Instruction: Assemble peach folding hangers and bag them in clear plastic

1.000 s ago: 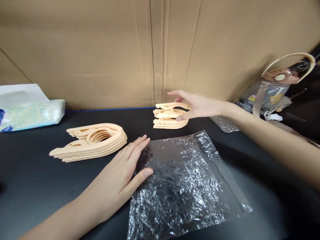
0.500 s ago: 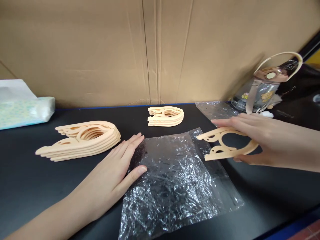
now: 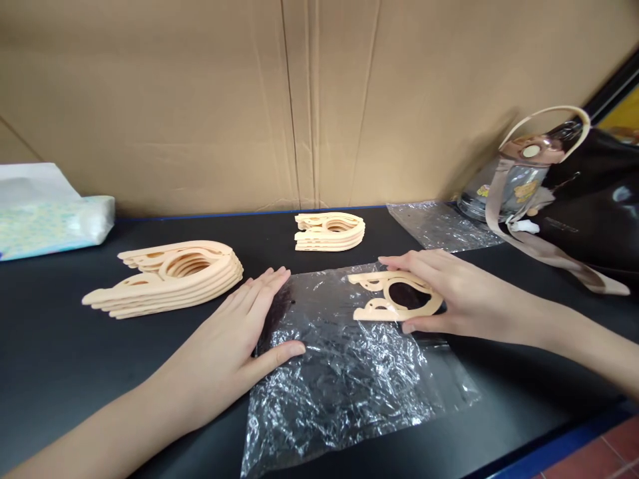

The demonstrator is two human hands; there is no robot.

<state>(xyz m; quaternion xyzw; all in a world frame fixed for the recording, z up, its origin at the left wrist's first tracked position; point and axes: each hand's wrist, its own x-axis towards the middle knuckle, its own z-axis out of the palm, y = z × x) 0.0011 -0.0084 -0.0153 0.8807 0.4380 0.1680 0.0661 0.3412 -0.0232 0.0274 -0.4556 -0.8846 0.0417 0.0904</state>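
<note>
Across the near part of the black bench (image 3: 40,352), a crinkled clear plastic bag (image 3: 339,386) lies spread flat. The person's left hand (image 3: 227,346) rests along its left edge, open and palm down, fingers straight and close together, thumb stretched out over the film; it has stayed like that for the past second. A little farther off, the right hand (image 3: 464,299) is half closed, gripping the rounded end of a cream hanger (image 3: 387,314) between the thumb on the near side and the fingers on the far side. The hanger is over the far right part of the bag, its two prongs pointing left; I can't tell whether it touches the film. Half a second ago that hand had it out past the bag's right edge.

To the left, near the left fingertips, sits a stack of matching hangers (image 3: 170,286). Beyond the bag is a smaller stack (image 3: 332,243), lower than it was a second ago, when the right hand was on it. Farther right lie another clear bag (image 3: 429,223) and a strapped bottle (image 3: 529,179), with brown cardboard (image 3: 200,100) standing behind everything.
</note>
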